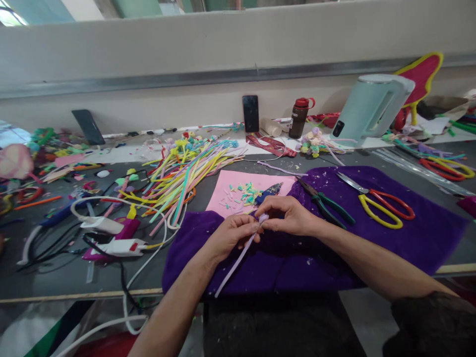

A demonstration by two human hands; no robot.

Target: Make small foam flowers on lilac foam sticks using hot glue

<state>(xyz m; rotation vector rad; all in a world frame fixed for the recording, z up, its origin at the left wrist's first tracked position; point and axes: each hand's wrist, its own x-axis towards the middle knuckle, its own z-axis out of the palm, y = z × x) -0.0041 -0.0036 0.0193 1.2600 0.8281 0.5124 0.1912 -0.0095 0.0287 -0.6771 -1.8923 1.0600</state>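
My left hand [232, 234] and right hand [288, 215] meet over the purple cloth [372, 248] at the near edge of the desk [55, 277]. Both pinch the top of a pale lilac pipe cleaner [238, 260], fingers closed tight on it, the fingertips of the two hands touching. Its free end hangs down and to the left across the cloth, towards me. Just beyond my hands lies a pink sheet [230, 186] scattered with small coloured snippets. To the right of it, on the cloth, rest green-handled pliers [327, 204] and, further right, scissors [379, 204] with yellow and red handles. A loose heap of coloured pipe cleaners [182, 173] spreads to the far left of the sheet. A pale kettle [372, 106] stands far right.
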